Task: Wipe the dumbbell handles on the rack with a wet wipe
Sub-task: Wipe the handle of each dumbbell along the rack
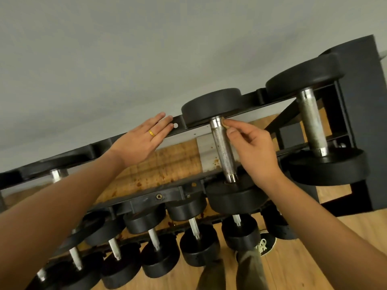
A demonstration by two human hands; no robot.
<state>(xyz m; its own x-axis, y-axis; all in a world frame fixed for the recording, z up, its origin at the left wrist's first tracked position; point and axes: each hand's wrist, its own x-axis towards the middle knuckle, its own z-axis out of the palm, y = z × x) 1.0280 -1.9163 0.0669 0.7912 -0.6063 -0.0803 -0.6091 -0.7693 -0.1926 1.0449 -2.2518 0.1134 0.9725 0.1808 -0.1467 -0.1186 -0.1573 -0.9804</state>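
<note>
Your right hand [255, 147] pinches the soft wet wipe [225, 124] against the 12 o'clock end of the stiff knurled handle [223, 149]; likely heavy, the dumbbell [211, 105] should stay put. Wrap the wipe round mid-handle. At 9 o'clock your left hand [142, 139] lies flat on the rack rail [180, 122]

The rack [142, 200] carries three upper-tier dumbbells [223, 147] and, along its lower tier, six lower dumbbells [154, 237] with handles showing (a seventh at the right end is mostly hidden). There are two hands, a left hand [138, 141] and a right hand [255, 147], one gold ring [151, 133], one wipe [225, 124] and one shoe [264, 243].
</note>
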